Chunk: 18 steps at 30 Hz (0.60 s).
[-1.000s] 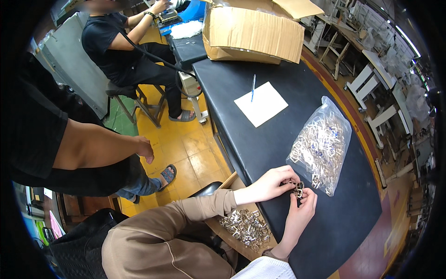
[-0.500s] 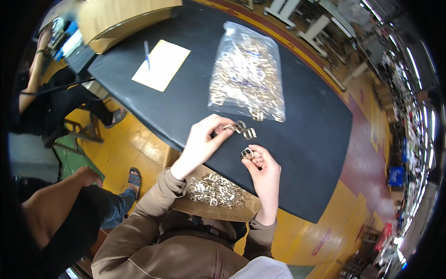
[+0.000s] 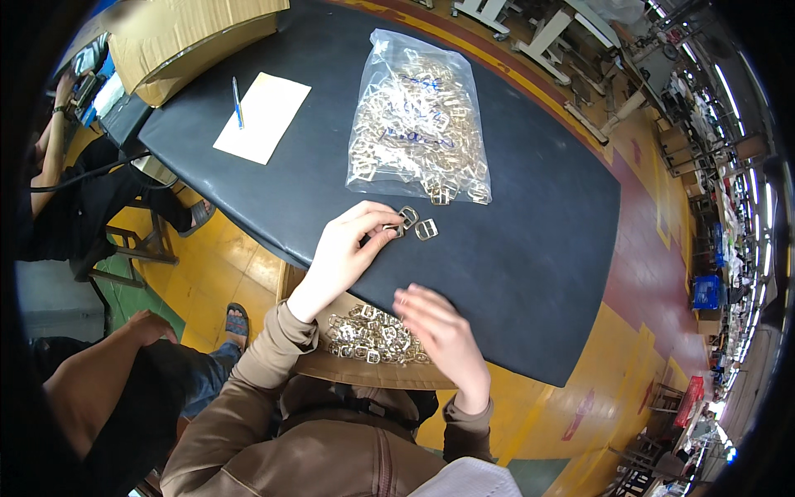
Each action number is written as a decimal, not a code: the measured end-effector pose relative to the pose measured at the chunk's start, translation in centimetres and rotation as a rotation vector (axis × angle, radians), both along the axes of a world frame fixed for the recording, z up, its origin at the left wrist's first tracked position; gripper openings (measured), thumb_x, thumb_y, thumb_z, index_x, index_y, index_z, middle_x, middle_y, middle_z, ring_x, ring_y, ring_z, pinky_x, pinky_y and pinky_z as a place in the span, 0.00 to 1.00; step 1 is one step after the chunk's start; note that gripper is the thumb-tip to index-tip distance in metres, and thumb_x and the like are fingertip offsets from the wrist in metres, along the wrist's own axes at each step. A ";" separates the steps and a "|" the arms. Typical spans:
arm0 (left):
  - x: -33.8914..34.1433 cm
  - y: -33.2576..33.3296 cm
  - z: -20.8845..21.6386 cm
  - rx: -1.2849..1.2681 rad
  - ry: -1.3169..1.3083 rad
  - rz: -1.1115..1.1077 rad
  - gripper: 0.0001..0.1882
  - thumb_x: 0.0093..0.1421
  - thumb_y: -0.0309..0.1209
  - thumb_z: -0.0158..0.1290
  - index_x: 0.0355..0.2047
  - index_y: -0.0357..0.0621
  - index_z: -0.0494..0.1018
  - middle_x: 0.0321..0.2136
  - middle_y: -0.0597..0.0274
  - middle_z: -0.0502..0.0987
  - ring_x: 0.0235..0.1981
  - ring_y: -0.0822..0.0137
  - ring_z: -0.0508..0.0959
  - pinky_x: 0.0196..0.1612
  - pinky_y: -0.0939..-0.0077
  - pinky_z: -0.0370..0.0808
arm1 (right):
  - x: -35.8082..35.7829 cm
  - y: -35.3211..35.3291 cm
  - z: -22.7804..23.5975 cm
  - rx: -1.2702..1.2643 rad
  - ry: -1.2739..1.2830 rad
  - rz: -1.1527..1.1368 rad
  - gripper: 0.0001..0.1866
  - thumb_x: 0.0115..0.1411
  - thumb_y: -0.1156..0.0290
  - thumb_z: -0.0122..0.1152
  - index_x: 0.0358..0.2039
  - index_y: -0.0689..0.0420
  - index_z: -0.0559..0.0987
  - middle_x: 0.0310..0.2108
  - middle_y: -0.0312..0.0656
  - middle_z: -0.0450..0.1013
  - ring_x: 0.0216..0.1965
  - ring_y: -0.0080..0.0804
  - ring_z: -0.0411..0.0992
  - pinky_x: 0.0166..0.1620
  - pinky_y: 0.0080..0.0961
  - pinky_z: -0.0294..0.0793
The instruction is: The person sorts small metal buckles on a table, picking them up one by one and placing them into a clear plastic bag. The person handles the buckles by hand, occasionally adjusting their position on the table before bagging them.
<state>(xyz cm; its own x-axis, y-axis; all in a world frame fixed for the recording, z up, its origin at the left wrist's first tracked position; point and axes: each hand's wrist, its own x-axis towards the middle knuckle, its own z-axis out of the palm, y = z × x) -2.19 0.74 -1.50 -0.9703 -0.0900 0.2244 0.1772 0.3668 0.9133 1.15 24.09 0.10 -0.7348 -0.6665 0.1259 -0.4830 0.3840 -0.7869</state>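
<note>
Right hand (image 3: 445, 335) moved nearer, fingers straight | left hand (image 3: 348, 251) pinches buckle (image 3: 398, 231) | loose buckle (image 3: 426, 230) just right, left hand closest

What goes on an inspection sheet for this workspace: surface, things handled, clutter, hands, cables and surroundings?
Surface: dark table, smooth-looking.
Things handled: metal buckles on the table, more in a clear bag and loose in a brown tray by the table's near edge.
Clutter: pale sheet with a blue pen on it; cardboard box.
Hands: left hand pinches a buckle; right hand blurred, grip unclear.
Cables: one black cable at left, by a seated co-worker.
Surroundings: another person's forearm at left; yellow floor; white metal stands beyond the table.
</note>
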 end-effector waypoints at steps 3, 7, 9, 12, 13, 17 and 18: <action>-0.3 0.4 -0.3 -0.142 0.108 -0.001 0.08 0.66 0.23 0.60 0.45 0.37 0.82 0.50 0.57 0.83 0.38 0.62 0.83 0.46 0.68 0.80 | 1.1 0.8 0.7 -0.016 -0.141 0.186 0.16 0.66 0.76 0.66 0.54 0.61 0.85 0.60 0.46 0.79 0.64 0.46 0.75 0.66 0.39 0.76; -0.6 0.4 -0.6 -0.251 0.107 -0.033 0.06 0.67 0.21 0.58 0.44 0.39 0.80 0.53 0.55 0.83 0.43 0.56 0.83 0.49 0.66 0.80 | 0.1 0.8 2.2 -0.040 -0.088 0.112 0.17 0.67 0.75 0.66 0.55 0.61 0.84 0.61 0.47 0.78 0.63 0.46 0.75 0.64 0.39 0.76; -0.5 0.4 -0.7 -0.202 0.117 -0.073 0.05 0.68 0.22 0.57 0.43 0.39 0.80 0.49 0.56 0.84 0.42 0.56 0.83 0.48 0.66 0.80 | -1.7 -0.3 2.3 -0.040 0.017 -0.080 0.20 0.66 0.75 0.66 0.58 0.61 0.82 0.64 0.50 0.75 0.64 0.50 0.74 0.65 0.41 0.75; -0.3 0.3 -1.1 -0.048 0.108 -0.004 0.05 0.68 0.21 0.56 0.43 0.39 0.80 0.46 0.57 0.84 0.39 0.61 0.82 0.46 0.70 0.79 | -5.3 -3.0 1.1 -0.082 0.095 -0.218 0.19 0.67 0.74 0.65 0.58 0.63 0.81 0.65 0.52 0.74 0.67 0.53 0.71 0.68 0.42 0.71; -0.3 0.2 -1.2 0.015 0.102 0.041 0.06 0.69 0.20 0.56 0.44 0.38 0.80 0.46 0.57 0.84 0.38 0.64 0.81 0.46 0.72 0.79 | -6.3 -3.8 0.6 -0.026 0.159 -0.197 0.19 0.68 0.74 0.65 0.58 0.63 0.81 0.65 0.52 0.74 0.68 0.54 0.70 0.68 0.42 0.71; -0.8 -0.6 -1.6 0.294 0.075 0.106 0.07 0.70 0.18 0.53 0.43 0.38 0.79 0.46 0.60 0.82 0.37 0.75 0.77 0.44 0.80 0.74 | -5.4 -5.0 -0.8 0.003 0.115 -0.041 0.17 0.70 0.73 0.62 0.57 0.63 0.82 0.64 0.51 0.75 0.70 0.52 0.68 0.69 0.43 0.69; -0.8 -0.7 -1.6 0.256 -0.026 0.109 0.05 0.69 0.19 0.55 0.42 0.38 0.79 0.47 0.58 0.82 0.38 0.69 0.80 0.46 0.75 0.77 | -4.7 -4.6 -1.0 -0.025 0.120 0.013 0.16 0.70 0.74 0.61 0.56 0.63 0.83 0.64 0.50 0.76 0.69 0.52 0.69 0.69 0.43 0.70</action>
<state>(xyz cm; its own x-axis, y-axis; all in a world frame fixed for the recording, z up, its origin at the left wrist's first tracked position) -2.99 0.03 -3.13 -0.9571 -0.2445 0.1556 0.1243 0.1387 0.9825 -3.57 19.47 -0.86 -0.7051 -0.6712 0.2288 -0.5787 0.3583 -0.7326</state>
